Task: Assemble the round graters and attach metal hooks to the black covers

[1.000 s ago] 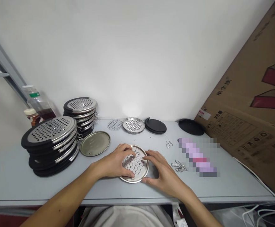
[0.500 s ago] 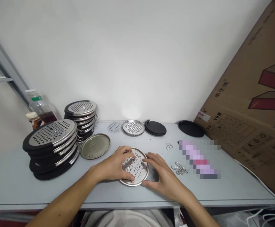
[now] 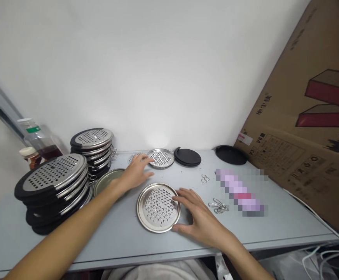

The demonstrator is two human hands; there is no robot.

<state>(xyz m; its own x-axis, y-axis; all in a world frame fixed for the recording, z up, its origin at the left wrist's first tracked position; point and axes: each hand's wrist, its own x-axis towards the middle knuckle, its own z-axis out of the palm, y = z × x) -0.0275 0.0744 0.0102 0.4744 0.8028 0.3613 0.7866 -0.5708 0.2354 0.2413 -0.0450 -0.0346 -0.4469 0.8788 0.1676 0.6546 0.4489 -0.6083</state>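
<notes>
In front of me a round metal grater plate (image 3: 158, 210) with a raised rim lies flat on the table, its holed face up. My right hand (image 3: 200, 217) is at its right edge, thumb and fingertips curved against the rim. Farther back, my left hand (image 3: 137, 171) is empty, with thumb and fingers apart. Its fingertips are close to another round grater (image 3: 161, 158), and partly behind them is a flat perforated disc (image 3: 133, 157). Under the left forearm, a greenish round lid (image 3: 107, 179) is partly hidden.
Two stacks of black-rimmed graters, a near stack (image 3: 53, 182) and a far stack (image 3: 93, 142), stand at left beside bottles (image 3: 42, 142). Black round covers (image 3: 188, 157), a black tray (image 3: 230, 154), small rings (image 3: 205, 179), carabiner-like clips (image 3: 218, 206) and a large carton (image 3: 297, 136) are rightward.
My left hand has let go of the near grater plate and moved back and left toward the far grater. My right hand stays at the near plate's rim. The view has shifted slightly.
</notes>
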